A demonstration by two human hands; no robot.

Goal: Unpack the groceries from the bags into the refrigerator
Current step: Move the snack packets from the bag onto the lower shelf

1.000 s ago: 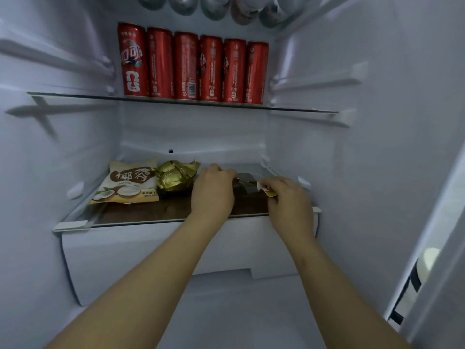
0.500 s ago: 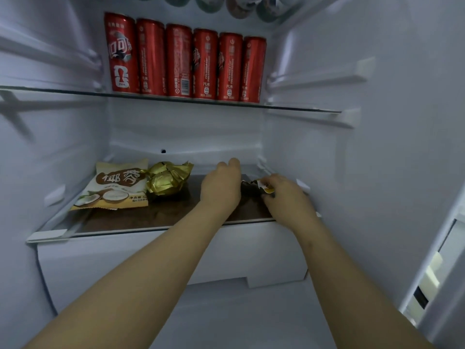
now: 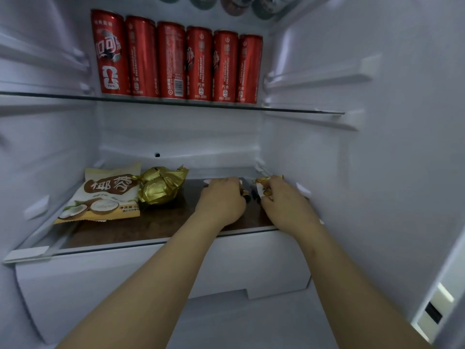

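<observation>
Cans point(image 3: 176, 61) on upper shelf point(image 3: 302, 110); lower shelf point(image 3: 151, 230): snack bag point(image 3: 105, 195) left, wrapped sweets point(image 3: 161, 187) just right.

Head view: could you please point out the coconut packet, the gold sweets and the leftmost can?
coconut packet point(image 3: 107, 195), head view, centre of its front.
gold sweets point(image 3: 157, 192), head view, front foil ball.
leftmost can point(image 3: 109, 54), head view, middle of its label.

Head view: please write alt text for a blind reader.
A person's left hand and right hand reach onto a refrigerator's lower shelf, the right pinching a small gold-wrapped packet. Left of them lie a coconut snack bag and gold-foil sweets; six red cans stand above.
</observation>
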